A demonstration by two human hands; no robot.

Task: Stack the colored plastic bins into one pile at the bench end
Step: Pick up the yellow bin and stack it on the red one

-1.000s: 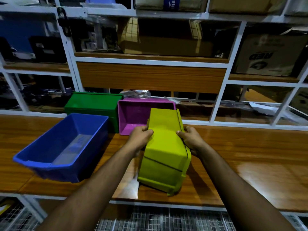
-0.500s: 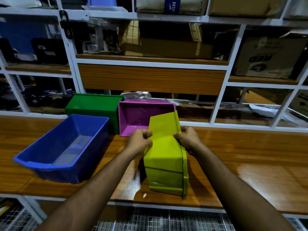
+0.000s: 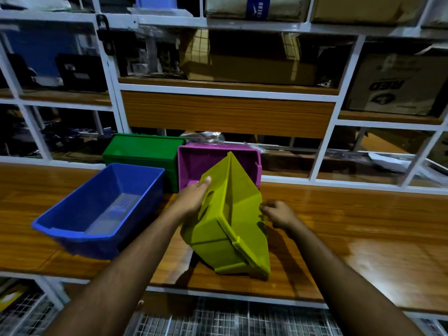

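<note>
A yellow-green bin (image 3: 234, 229) stands tilted on the wooden bench (image 3: 363, 221), one corner pointing up and its underside facing me. My left hand (image 3: 194, 198) holds its left face, thumb lying along the plastic. My right hand (image 3: 276, 213) has its fingers curled at the bin's right edge. To the left sits a blue bin (image 3: 80, 230), open side up and slightly tilted. Behind it, a green bin (image 3: 143, 151) and a purple bin (image 3: 194, 163) stand side by side at the back of the bench.
A white metal shelf frame (image 3: 116, 98) rises behind the bench, holding cardboard boxes (image 3: 397, 86) and dark equipment. The bench's right half shows bare glossy wood. A wire mesh shelf (image 3: 218, 321) lies below the front edge.
The yellow-green bin has turned in my hands, its far corner swinging up and its lower end shifting right. My right hand slid down its right side.
</note>
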